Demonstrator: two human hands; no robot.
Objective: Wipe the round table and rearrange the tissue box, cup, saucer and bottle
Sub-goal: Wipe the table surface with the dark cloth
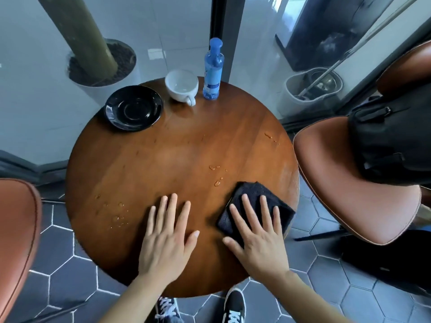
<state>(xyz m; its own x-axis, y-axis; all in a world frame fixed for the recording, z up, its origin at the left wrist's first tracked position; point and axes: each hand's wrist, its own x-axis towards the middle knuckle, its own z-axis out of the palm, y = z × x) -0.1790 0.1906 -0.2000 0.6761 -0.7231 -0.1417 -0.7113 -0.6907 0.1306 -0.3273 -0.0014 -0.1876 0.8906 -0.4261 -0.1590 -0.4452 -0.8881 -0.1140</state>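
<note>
The round wooden table (163, 159) carries water drops (217, 176) near its middle, at its right rim and at its front left. My left hand (166, 238) lies flat on the bare wood near the front edge. My right hand (256, 234) presses with straight fingers on a folded black cloth (254, 192) at the front right. At the far edge stand a black saucer (133, 108), an empty white cup (182, 86) with its handle toward me, and a blue plastic bottle (213, 71). No tissue box is in view.
A brown leather chair (349, 183) holding a black bag (391, 141) stands close on the right. Another brown chair (16, 241) sits at the left. Behind the table are glass walls, a planter (102, 66) and a mop bucket (312, 89). My shoes (233, 306) show under the front edge.
</note>
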